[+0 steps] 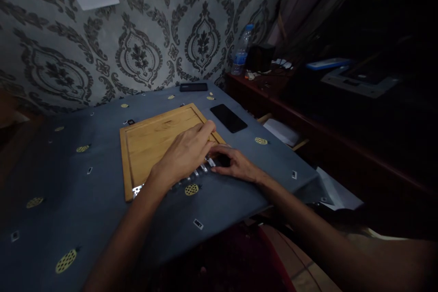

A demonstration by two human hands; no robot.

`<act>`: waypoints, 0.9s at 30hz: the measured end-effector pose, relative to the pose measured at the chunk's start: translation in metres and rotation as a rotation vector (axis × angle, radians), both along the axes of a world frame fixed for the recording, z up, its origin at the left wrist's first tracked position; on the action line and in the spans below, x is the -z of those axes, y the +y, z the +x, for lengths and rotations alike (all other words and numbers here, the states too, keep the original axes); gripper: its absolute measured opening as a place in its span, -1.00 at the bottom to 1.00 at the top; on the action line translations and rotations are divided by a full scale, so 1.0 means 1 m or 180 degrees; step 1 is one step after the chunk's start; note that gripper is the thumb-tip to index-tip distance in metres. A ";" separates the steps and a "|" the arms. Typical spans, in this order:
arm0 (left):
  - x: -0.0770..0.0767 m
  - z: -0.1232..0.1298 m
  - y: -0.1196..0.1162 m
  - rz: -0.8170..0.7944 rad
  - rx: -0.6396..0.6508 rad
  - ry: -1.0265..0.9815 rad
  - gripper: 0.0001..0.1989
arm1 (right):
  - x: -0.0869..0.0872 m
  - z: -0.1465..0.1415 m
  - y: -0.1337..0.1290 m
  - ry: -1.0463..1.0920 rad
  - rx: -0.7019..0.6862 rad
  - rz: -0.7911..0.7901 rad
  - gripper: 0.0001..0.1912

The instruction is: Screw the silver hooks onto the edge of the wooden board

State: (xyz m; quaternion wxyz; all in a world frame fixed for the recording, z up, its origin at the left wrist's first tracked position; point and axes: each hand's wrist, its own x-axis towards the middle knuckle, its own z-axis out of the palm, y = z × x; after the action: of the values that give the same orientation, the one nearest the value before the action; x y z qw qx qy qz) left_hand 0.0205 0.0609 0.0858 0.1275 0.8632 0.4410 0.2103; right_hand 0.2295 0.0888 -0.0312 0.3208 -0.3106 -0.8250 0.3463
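A wooden board (pixel 153 141) with a raised rim lies on the blue patterned cloth. My left hand (pixel 186 148) rests over its near right part, fingers curled, and what they hold, if anything, is hidden. Just right of it, at the board's near right corner, my right hand (pixel 234 163) has thumb and forefinger around the end of a row of small shiny metal pieces (pixel 204 168). The row runs along the board's near edge, partly behind my left hand and forearm. A perforated metal plate (pixel 137 190) shows at the near left corner.
Beyond the board's right side lies a black phone (pixel 228 117). A dark case (pixel 193 87) is near the wall. On the dark red desk (pixel 273 86) at the right stands a plastic bottle (pixel 241 50). An open drawer holding paper (pixel 281 132) lies below the desk.
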 end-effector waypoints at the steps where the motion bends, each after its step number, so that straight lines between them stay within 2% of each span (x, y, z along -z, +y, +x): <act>1: 0.000 0.000 0.000 0.0016 -0.0005 0.0005 -0.83 | 0.000 0.000 0.000 0.0009 0.0007 0.0004 -0.50; 9: 0.007 0.004 0.002 0.0139 -0.0162 -0.0220 -0.82 | -0.002 0.000 -0.002 0.0033 0.0002 -0.0071 -0.52; 16: 0.009 0.000 0.006 0.0085 0.0074 -0.0290 -0.79 | -0.002 0.000 -0.002 0.0019 0.0058 -0.0056 -0.52; 21: 0.005 -0.002 0.005 -0.0077 0.0056 -0.0438 -0.80 | 0.000 0.001 -0.001 -0.0026 0.0086 0.0026 -0.52; 24: 0.007 0.004 0.004 -0.0110 0.0000 -0.0853 -0.93 | 0.002 0.001 -0.001 -0.0025 0.0094 0.0062 -0.51; 27: 0.015 0.016 0.006 -0.0399 -0.0011 -0.1829 -0.89 | 0.002 0.001 0.000 -0.0015 0.0075 0.0015 -0.50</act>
State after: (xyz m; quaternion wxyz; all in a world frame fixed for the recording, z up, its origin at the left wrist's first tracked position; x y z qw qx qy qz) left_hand 0.0367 0.0666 0.0710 0.2999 0.7579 0.4004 0.4186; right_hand 0.2302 0.0884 -0.0332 0.3236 -0.3204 -0.8229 0.3398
